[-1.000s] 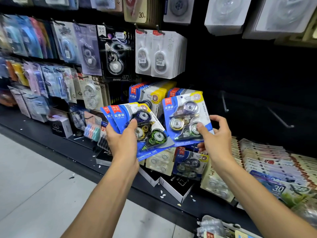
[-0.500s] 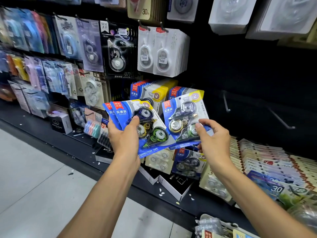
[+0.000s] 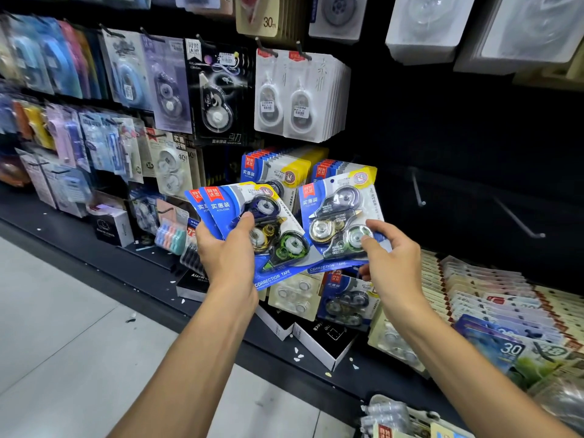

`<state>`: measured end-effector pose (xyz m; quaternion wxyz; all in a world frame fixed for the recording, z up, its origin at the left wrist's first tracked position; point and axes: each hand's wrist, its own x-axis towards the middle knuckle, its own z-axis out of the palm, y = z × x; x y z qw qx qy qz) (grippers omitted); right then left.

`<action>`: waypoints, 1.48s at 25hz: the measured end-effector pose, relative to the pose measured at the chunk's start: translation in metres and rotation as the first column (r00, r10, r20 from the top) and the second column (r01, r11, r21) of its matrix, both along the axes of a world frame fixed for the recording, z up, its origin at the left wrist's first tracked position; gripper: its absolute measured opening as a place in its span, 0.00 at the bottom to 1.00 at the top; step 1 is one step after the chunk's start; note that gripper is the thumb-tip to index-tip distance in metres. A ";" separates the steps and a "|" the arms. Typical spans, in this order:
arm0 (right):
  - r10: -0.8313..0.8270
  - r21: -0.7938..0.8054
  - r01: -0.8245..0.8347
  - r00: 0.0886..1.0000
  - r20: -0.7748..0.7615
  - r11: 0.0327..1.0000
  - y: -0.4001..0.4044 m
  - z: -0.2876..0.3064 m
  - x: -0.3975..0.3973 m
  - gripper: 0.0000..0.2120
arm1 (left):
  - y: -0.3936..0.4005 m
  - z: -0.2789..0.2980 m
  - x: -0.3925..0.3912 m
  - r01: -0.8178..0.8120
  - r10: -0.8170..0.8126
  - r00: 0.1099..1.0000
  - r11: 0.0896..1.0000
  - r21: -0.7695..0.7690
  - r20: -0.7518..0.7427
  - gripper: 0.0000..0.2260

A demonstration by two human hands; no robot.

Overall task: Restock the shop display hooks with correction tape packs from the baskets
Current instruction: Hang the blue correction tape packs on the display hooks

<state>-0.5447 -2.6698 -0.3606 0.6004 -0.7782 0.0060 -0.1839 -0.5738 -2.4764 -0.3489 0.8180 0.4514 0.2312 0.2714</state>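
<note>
Two stacked blue correction tape packs [image 3: 252, 229] tilt left beside a single upright pack [image 3: 341, 216].

Black boxes [image 3: 325, 339] on the dark shelf [image 3: 94, 248]; grey floor [image 3: 63, 343] below.

1 head-worn, wide-angle view looks forward and down from the person's eye level, facing a shop display wall [image 3: 442, 128] at arm's reach. Both forearms enter from the bottom edge. The floor [image 3: 63, 327] fills the lower left; straight lines bow toward the frame's edges.
</note>
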 end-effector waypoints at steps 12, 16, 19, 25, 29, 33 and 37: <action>-0.017 0.090 0.014 0.999 0.034 0.996 -0.005 0.000 -0.010 0.07 | 0.003 0.002 -0.002 0.004 -0.003 1.000 1.000 -0.023 0.010 0.14; -0.067 0.139 0.060 0.996 0.051 0.988 -0.011 -0.005 -0.014 0.08 | 0.003 0.003 -0.003 0.004 -0.003 1.000 1.000 -0.023 0.008 0.14; -0.070 0.117 0.066 0.997 0.026 0.991 -0.021 -0.013 -0.016 0.08 | 0.003 0.004 -0.004 0.010 -0.010 1.000 1.000 -0.027 -0.001 0.13; 0.004 0.069 -0.009 0.998 0.067 0.998 -0.021 -0.023 -0.026 0.12 | 0.001 0.005 -0.005 0.003 -0.003 1.000 1.000 -0.024 0.014 0.15; -0.012 0.083 0.006 0.997 0.081 0.997 -0.017 -0.003 -0.016 0.08 | 0.000 0.006 -0.005 -0.005 0.006 1.000 0.999 -0.035 0.015 0.17; -0.054 0.042 0.051 0.996 0.066 0.998 -0.013 0.002 -0.011 0.07 | -0.001 0.007 -0.005 0.007 -0.007 1.000 0.999 -0.041 0.011 0.18; -0.121 0.048 0.117 0.987 0.105 0.992 -0.006 -0.004 -0.014 0.08 | 0.001 0.007 -0.006 0.001 0.000 1.000 0.999 -0.041 0.009 0.16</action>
